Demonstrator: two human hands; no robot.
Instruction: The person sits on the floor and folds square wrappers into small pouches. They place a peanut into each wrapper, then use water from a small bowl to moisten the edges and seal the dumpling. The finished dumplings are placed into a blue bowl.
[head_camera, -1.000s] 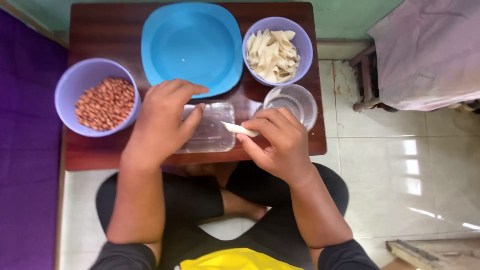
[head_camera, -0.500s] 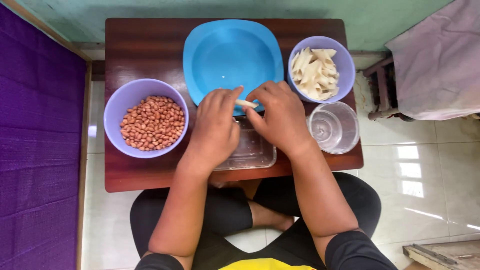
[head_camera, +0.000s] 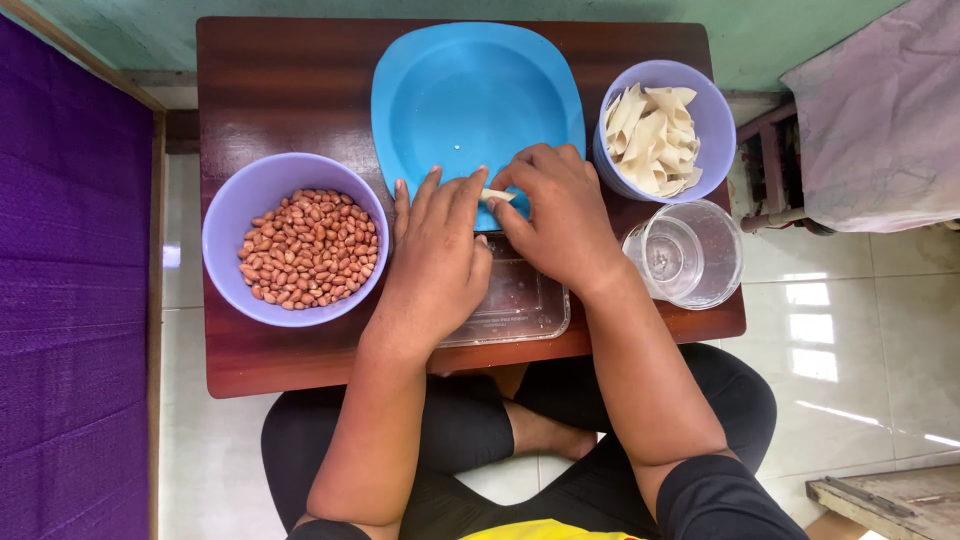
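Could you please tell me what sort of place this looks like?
Probably a home floor: the person sits cross-legged on pale floor tiles at a low wooden table with a bowl of peanuts.

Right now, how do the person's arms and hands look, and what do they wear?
Both forearms are bare. The left hand and right hand wear no gloves, rings or watch. Short black sleeves begin above the elbows.
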